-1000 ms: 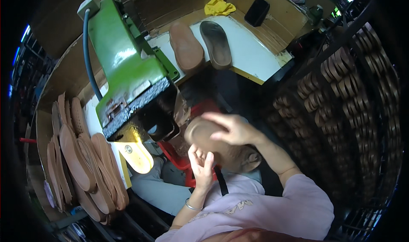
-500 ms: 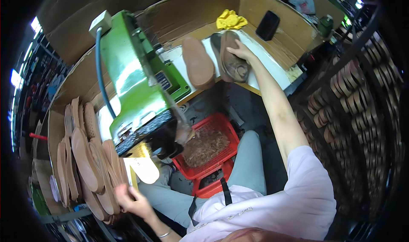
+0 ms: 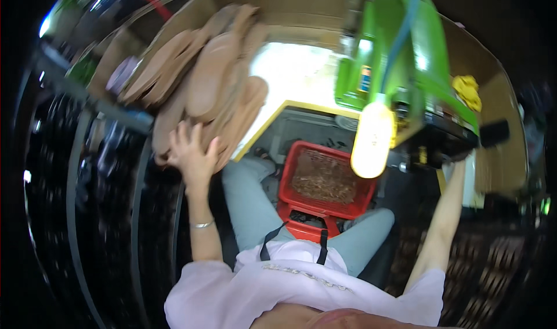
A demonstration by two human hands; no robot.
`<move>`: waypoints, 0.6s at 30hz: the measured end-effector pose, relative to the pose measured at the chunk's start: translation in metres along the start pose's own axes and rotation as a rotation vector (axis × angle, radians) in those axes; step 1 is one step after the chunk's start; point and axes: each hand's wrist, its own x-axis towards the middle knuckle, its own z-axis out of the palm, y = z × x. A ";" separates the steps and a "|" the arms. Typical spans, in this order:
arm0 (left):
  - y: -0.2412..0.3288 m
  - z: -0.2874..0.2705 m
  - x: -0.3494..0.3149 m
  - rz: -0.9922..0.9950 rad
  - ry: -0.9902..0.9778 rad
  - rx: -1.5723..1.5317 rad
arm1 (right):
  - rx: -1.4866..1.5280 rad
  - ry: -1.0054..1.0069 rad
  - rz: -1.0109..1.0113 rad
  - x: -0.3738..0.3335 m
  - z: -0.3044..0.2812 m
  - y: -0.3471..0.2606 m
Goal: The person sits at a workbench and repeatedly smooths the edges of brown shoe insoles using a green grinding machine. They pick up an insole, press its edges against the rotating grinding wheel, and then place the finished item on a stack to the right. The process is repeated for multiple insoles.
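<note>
With fingers spread, my left hand [image 3: 194, 154] lies against the near end of a pile of tan shoe soles [image 3: 212, 77]. The soles lean on one another at the left of the bench, and the hand does not visibly close round any of them. My right hand [image 3: 458, 160] reaches to the far side of the green machine [image 3: 426, 51]. Its fingers are hidden behind the machine's dark head, so what it touches cannot be seen. A bright lamp [image 3: 372, 140] glows on the machine's near side.
A red basket [image 3: 284, 178] of brown scraps stands on the floor between my knees. Cardboard walls [image 3: 304, 7] surround the white bench top [image 3: 290, 68]. A yellow cloth [image 3: 467, 91] and a dark flat object [image 3: 494, 133] are at the right. Metal rails [image 3: 75, 178] stand at the left.
The view has swung left, bringing the sole pile nearer the middle. My left hand has moved up onto the soles with fingers spreading. My right hand, earlier on a sole, is now mostly hidden.
</note>
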 end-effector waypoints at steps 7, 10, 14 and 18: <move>-0.020 -0.024 -0.001 -0.221 0.035 -0.381 | -0.116 -0.067 0.133 -0.021 0.002 -0.021; -0.021 -0.026 -0.002 -0.236 0.056 -0.471 | -0.164 -0.070 0.141 -0.023 -0.002 -0.027; -0.029 -0.049 -0.003 -0.229 0.120 -0.737 | -0.254 -0.054 0.144 -0.026 -0.014 -0.039; -0.049 -0.100 -0.003 -0.324 0.163 -1.001 | -0.422 0.203 -0.057 -0.071 -0.029 -0.068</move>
